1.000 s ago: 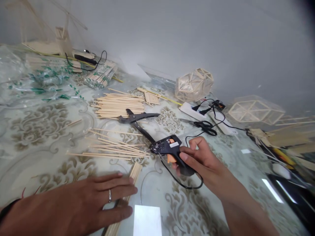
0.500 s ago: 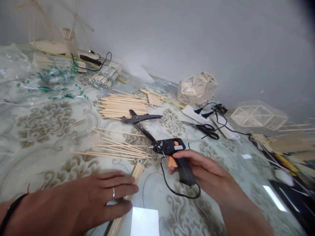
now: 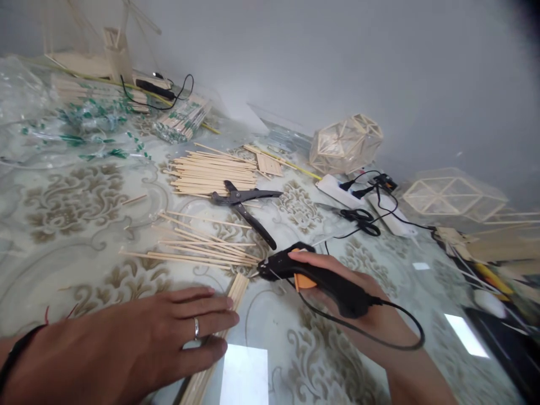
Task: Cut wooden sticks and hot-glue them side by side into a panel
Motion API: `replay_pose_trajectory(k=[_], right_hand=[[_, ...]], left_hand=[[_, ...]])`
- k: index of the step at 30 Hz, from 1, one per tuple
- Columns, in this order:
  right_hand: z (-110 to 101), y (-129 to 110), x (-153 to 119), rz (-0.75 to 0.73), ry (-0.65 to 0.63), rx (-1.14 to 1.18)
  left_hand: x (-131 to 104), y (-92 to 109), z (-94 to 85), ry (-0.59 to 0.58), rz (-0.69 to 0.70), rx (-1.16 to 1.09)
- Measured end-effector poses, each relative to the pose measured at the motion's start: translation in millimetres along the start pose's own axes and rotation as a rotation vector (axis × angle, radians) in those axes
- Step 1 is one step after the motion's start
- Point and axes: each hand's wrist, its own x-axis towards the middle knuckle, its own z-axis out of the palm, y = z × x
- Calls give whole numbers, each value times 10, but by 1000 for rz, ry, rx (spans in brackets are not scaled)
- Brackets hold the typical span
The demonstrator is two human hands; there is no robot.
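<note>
My left hand point(image 3: 169, 332), with a ring on one finger, lies flat with its fingers stretched over a row of thin wooden sticks point(image 3: 238, 288) on the table. A black and orange hot glue gun point(image 3: 329, 281) is gripped in my right hand point(image 3: 358, 281). Its nozzle points left, close to the far end of those sticks; whether it touches them I cannot tell. Several loose sticks point(image 3: 202, 247) lie beyond my left hand. Past them black-handled pliers point(image 3: 242, 197) rest partly on a larger pile of sticks point(image 3: 215, 171).
Black scissors point(image 3: 358, 219) lie beside a white power strip point(image 3: 341, 191). Two faceted stick frames point(image 3: 346, 143) stand along the wall. Bagged sticks point(image 3: 181, 118) and plastic wrappers point(image 3: 93, 121) cover the back left. The glue gun's cord point(image 3: 409, 343) loops over my right forearm.
My right hand has turned and tilted the glue gun, bringing its nozzle down and nearer to the sticks' far end. My left hand stays on the sticks.
</note>
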Motion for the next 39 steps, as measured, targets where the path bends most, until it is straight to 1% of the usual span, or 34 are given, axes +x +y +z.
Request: replay_pose_trajectory(k=[2,6,7,9,12,14,19,22,25,27,29,31,32,33,35,37,39], right_hand=[[17,-76,17,5,18,-89],[18,-180,28,-172,177,-354],[12,-189,28,-200,202,-393],[-4,-187,21,-231,202,-419],[-33,-147,-10,-242,189,-399],[-53,-111,-40,-193,225,-358],[-106,-20,-69,-52,344,-68],[-136,11,-57,-42,311,148],[-181,-6,-55,-58,193,360],[-220,-42,-56,-3,107,404],[-252,-77,-51,66,48,434],[-263,-91,-45,105,43,497],[-259,-88,-45,125,58,519],[-251,-78,-47,129,83,518],[-227,-44,-61,147,76,433],[-205,-5,-78,157,21,270],[-190,23,-85,144,34,94]], left_hand=[[8,-7,-21,-9,21,8],[11,-27,-35,-17,39,-5],[9,-32,-29,-22,36,-6],[1,-42,-7,-29,39,-18],[-18,-54,30,-16,38,-35],[-32,-61,47,-18,35,-44],[-31,-79,25,-15,49,-42],[-7,-82,-5,-23,53,-30],[-1,-83,14,-44,41,-55],[-14,-90,57,-9,38,-111],[-31,-98,94,56,51,-151],[-40,-96,97,60,62,-137],[-39,-91,84,39,59,-116],[-34,-83,64,20,55,-86],[-10,-65,14,5,45,-40],[23,-53,-31,-4,43,-13],[54,-50,-63,-34,46,-4]])
